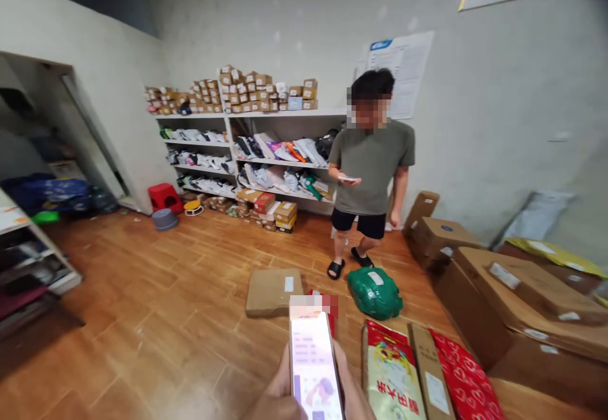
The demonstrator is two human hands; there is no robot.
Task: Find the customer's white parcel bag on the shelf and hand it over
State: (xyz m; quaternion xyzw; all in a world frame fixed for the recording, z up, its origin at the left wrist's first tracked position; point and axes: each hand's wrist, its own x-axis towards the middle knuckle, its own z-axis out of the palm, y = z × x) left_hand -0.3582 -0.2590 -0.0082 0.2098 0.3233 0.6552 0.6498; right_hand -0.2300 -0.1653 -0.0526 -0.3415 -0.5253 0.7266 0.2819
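Note:
A smartphone (313,363) with a lit screen stands upright at the bottom centre of the head view. My left hand (275,388) grips its left edge, with the thumb near the lower part of the screen. Along the right edge my right hand (350,385) closes on the same phone. Past the phone's top lie a flat cardboard box (268,290) with a white label and a red item mostly hidden behind the phone. To the right are a green wrapped parcel (375,294) and a red and yellow rice bag (392,369).
A person (373,160) stands ahead, holding a phone. White shelves (280,165) along the wall carry many small boxes and bagged parcels. Large cartons (479,306) line the right side. A red stool (164,198) and a grey tub (164,219) stand on the wooden floor (156,306).

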